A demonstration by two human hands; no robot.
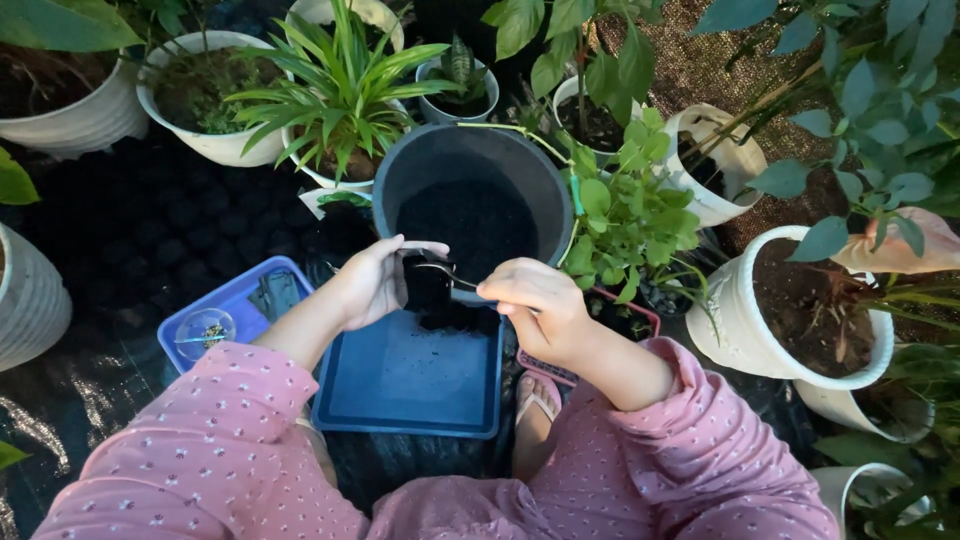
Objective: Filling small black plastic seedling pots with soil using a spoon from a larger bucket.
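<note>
My left hand (375, 280) grips a small black pot (428, 285) and holds it over the far edge of a blue square tray (400, 385). My right hand (535, 300) is closed on a metal spoon (445, 270) whose tip reaches the black pot's mouth. Dark soil lies spilled on the tray (455, 320) just under the pot. Directly beyond both hands stands a large dark grey bucket (395, 170) with black soil inside.
White pots with plants ring the spot: a spiky green plant (345, 95), a leafy plant (630, 215), a soil-filled pot (745, 320) at right. A blue basket (240, 295) holding a clear round lid sits at left. My foot in a sandal (535, 400) rests beside the tray.
</note>
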